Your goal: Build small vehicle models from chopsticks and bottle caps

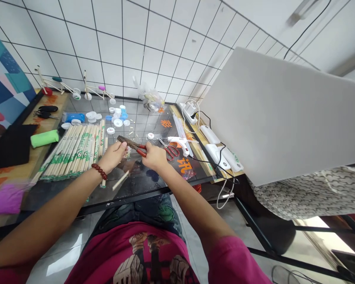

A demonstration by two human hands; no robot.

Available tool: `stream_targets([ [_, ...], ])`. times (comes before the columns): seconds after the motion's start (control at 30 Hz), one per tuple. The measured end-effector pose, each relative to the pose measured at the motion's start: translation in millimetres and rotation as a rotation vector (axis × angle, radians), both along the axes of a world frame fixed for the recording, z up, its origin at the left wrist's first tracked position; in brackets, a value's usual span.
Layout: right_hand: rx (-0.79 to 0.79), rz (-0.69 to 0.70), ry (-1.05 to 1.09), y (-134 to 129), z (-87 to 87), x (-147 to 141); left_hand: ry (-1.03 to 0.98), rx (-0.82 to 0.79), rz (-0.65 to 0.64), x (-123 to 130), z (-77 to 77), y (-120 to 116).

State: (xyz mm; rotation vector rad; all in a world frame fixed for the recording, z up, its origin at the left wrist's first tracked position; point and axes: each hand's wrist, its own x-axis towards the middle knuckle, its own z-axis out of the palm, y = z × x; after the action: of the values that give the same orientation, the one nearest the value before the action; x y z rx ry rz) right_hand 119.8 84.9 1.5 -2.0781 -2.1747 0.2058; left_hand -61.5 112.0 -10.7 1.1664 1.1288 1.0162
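Note:
My right hand [155,157] is wrapped around the red handles of a pair of pliers [131,144], whose dark, rusty jaws point left. Close to those jaws, my left hand [114,157] has its fingers pinched together; whatever is in them is too small to make out. Below my hands a short piece of wooden stick [120,180] shows slightly blurred over the dark glass tabletop [136,189]. Left of my left hand lies a bundle of wrapped chopsticks [73,152]. White and blue bottle caps [118,123] are grouped beyond my hands.
A white glue gun [180,142] and red-handled scissors [172,151] lie to the right. Power strips [217,156] with cables line the right edge. Small stick-and-cap models [90,91] stand at the back left. A green roll [44,139] and purple packet [7,199] are at left.

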Motion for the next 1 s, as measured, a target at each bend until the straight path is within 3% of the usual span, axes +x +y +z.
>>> stream_targets([
  [0.1,-0.03,-0.06,0.008,5.4,0.7,-2.6,-0.085,-0.039,-0.018,-2.7,7.0,2.3],
  [0.3,0.0,-0.169,0.035,17.4,11.4,10.5,-0.054,0.054,0.025,-6.7,11.0,2.7],
  [0.57,-0.029,-0.035,-0.12,8.9,7.1,45.5,-0.19,0.087,0.001,-6.7,12.3,3.9],
  [0.73,0.108,0.076,-0.212,-20.1,20.6,43.8,-0.163,0.099,0.022,-4.5,8.7,3.4],
  [0.8,0.215,0.17,-0.119,-54.2,20.5,29.8,-0.174,0.089,0.014,-3.6,9.1,1.7],
  [0.83,0.251,0.292,-0.033,-75.8,15.2,19.5,-0.191,0.08,0.003,-3.2,10.0,0.7],
  [0.87,0.229,0.509,0.045,-98.4,5.6,7.8,-0.21,0.068,-0.012,-2.9,11.0,-0.2],
  [0.93,0.103,0.935,0.105,-138.4,-25.4,-16.7,-0.248,0.039,-0.051,-2.7,13.4,-1.9],
  [1.0,-0.025,1.016,0.03,-160.2,-64.3,-37.1,-0.281,0.014,-0.077,-2.7,15.4,-3.2],
])
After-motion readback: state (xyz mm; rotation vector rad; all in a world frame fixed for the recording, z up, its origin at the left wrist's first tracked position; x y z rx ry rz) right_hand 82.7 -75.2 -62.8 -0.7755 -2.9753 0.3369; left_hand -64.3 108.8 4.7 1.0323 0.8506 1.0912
